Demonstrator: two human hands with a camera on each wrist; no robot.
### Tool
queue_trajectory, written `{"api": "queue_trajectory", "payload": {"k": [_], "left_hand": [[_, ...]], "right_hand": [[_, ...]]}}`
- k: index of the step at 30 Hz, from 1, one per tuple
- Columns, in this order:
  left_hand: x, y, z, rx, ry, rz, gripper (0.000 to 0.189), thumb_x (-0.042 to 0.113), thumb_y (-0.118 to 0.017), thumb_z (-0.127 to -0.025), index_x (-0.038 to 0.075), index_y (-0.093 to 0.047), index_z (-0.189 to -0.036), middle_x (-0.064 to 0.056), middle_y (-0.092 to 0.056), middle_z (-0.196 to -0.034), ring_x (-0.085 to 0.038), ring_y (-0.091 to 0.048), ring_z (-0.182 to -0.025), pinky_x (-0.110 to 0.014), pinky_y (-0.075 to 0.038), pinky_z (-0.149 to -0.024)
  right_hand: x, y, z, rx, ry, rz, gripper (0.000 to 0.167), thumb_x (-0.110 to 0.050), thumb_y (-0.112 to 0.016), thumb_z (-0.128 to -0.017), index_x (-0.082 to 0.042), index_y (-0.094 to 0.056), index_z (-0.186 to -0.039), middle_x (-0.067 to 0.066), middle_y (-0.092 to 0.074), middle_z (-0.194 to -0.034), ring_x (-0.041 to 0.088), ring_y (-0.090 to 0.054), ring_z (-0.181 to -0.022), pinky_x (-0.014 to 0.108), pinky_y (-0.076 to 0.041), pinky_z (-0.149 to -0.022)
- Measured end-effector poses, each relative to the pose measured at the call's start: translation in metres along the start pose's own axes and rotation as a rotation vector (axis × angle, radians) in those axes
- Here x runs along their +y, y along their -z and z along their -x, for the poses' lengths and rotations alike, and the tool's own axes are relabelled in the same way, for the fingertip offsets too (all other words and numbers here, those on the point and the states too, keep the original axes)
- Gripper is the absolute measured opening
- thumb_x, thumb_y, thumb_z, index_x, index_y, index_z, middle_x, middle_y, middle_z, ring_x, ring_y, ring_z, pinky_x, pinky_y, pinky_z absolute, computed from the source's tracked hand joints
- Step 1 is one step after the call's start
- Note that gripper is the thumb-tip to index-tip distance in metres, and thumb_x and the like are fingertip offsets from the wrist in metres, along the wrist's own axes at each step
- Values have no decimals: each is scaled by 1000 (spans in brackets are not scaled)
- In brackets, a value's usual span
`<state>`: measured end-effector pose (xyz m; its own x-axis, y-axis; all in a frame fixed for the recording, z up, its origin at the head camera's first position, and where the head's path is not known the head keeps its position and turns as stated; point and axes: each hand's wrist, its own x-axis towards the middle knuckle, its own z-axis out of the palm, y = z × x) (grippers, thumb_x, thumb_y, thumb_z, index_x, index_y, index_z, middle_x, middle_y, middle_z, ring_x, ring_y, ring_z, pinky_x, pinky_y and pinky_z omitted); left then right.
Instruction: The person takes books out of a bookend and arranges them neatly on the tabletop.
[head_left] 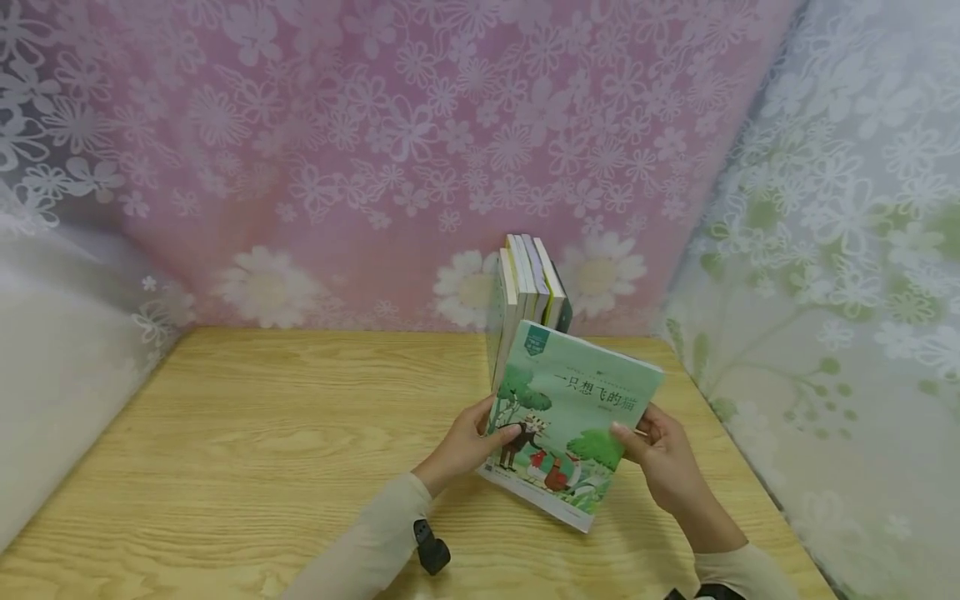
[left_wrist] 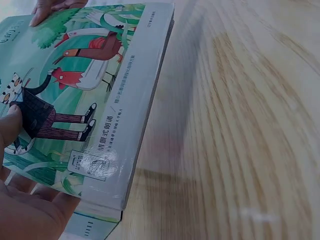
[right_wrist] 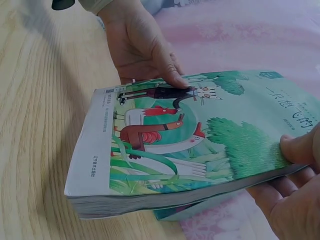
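Note:
A green picture book [head_left: 573, 417] with a cat and birds on its cover is held tilted between both hands over the table. My left hand [head_left: 468, 442] grips its left edge, the thumb lying on the cover and the fingers behind. On the opposite edge, my right hand [head_left: 667, 458] pinches the book with its thumb on the front. In the right wrist view the thick page block of the book [right_wrist: 150, 202] faces the camera. Behind it, a row of books [head_left: 528, 279] stands upright, its lower part hidden by the held one.
The wood-grain table [head_left: 300, 433] extends to the left and in front of the hands. A pink flowered cloth [head_left: 360, 167] hangs behind the table, and a pale flowered cloth [head_left: 840, 333] borders its right side. Black straps with small devices [head_left: 432, 548] sit at the wrists.

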<state>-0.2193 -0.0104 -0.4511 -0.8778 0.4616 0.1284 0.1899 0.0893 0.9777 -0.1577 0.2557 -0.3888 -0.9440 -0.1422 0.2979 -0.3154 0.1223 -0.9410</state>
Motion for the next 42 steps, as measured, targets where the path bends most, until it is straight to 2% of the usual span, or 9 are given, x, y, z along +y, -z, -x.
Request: {"api": "queue_trajectory", "payload": {"k": [4, 9, 12, 15, 20, 25, 31, 38, 42], "left_hand": [[-2, 7, 5, 9, -72, 15, 51, 21, -61, -95, 24, -45, -143, 2, -46, -146, -20, -42, -134, -45, -39, -106], [-2, 16, 14, 49, -36, -37, 45, 25, -63, -94, 20, -52, -137, -2, -52, -140, -25, -46, -130, -51, -40, -103], [-2, 22, 19, 42, -21, -28, 44, 26, -64, -93, 17, -55, -135, -4, -61, -129, -23, -58, -114, -46, -48, -95], [-5, 28, 22, 20, -9, -1, 45, 27, -64, -93, 18, -54, -136, -4, -63, -125, -19, -63, -105, -38, -52, -89], [-13, 38, 27, -12, 11, 112, 48, 23, -64, -93, 16, -51, -139, -9, -64, -124, -19, -67, -99, -35, -55, -82], [-17, 44, 33, -17, 34, 237, 49, 19, -66, -92, 6, -52, -137, -16, -68, -114, -22, -70, -91, -38, -57, -76], [-16, 51, 40, 16, 61, 278, 47, 18, -68, -90, 3, -55, -132, -14, -70, -109, -22, -70, -90, -38, -57, -76], [-14, 65, 48, 30, 87, 310, 47, 17, -68, -90, 3, -54, -133, -11, -70, -109, -22, -70, -91, -39, -57, -77], [-14, 75, 56, 42, 83, 303, 48, 17, -68, -90, 1, -53, -133, -9, -71, -108, -22, -70, -90, -39, -57, -77]], "right_hand": [[0, -8, -6, -17, -20, -34, 40, -3, -56, -96, 4, -47, -134, -10, -67, -110, 12, -68, -91, 30, -58, -71], [2, -16, -10, -38, -35, -68, 39, -3, -56, -96, 4, -48, -134, -9, -68, -108, 13, -69, -89, 32, -58, -70], [5, -20, -12, -51, -36, -76, 39, -3, -56, -96, 3, -49, -133, -9, -68, -108, 13, -69, -88, 32, -58, -69], [9, -24, -13, -71, -56, -86, 40, -3, -56, -96, 4, -47, -134, -9, -69, -108, 13, -69, -88, 33, -58, -70], [12, -32, -18, -115, -122, -109, 43, -7, -55, -97, 6, -43, -136, -9, -70, -107, 13, -69, -90, 33, -58, -72], [13, -38, -20, -145, -171, -116, 48, -7, -55, -97, 10, -37, -139, -10, -70, -107, 14, -68, -91, 34, -57, -74], [14, -44, -25, -184, -209, -118, 51, -10, -55, -97, 9, -36, -140, -6, -68, -112, 13, -67, -96, 33, -56, -80], [17, -52, -30, -201, -173, -118, 51, -13, -57, -97, 9, -40, -139, 3, -66, -121, 12, -64, -105, 23, -48, -93], [19, -53, -32, -181, -160, -90, 51, -14, -54, -99, 7, -37, -142, 12, -55, -136, 6, -56, -117, 16, -41, -97]]}}
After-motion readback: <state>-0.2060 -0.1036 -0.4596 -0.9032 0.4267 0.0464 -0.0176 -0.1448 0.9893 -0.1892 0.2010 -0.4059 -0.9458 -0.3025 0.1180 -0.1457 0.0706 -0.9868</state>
